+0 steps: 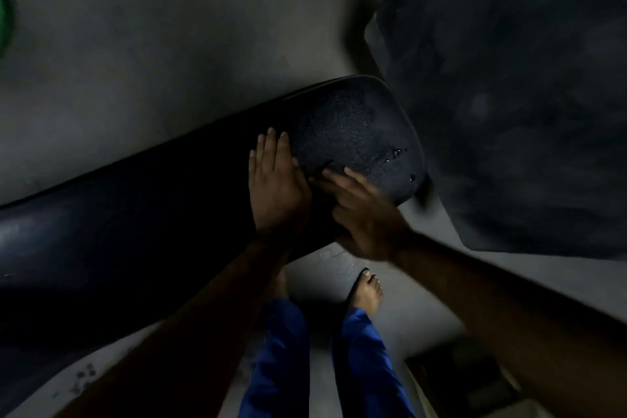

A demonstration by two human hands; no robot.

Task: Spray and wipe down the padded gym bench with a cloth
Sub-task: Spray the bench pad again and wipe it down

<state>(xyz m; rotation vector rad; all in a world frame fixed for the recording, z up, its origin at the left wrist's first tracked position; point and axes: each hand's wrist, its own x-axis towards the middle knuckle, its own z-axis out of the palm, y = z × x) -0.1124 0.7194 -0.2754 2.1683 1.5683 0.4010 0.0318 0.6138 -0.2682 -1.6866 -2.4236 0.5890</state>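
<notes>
Left hand (276,185) flat, fingers together, on wet bench (356,125); right hand (359,214) fingers spread beside it.

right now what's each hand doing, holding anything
Left hand: open, flat on the padded bench, holding nothing.
Right hand: blurred, fingers on the bench; grip cannot be told.

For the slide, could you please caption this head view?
Both hands, left hand flat and right hand beside it, press on the droplet-speckled end of the bench.

Bench (142,214) runs off left edge; right hand (363,214) perhaps motion-blurred.
</notes>
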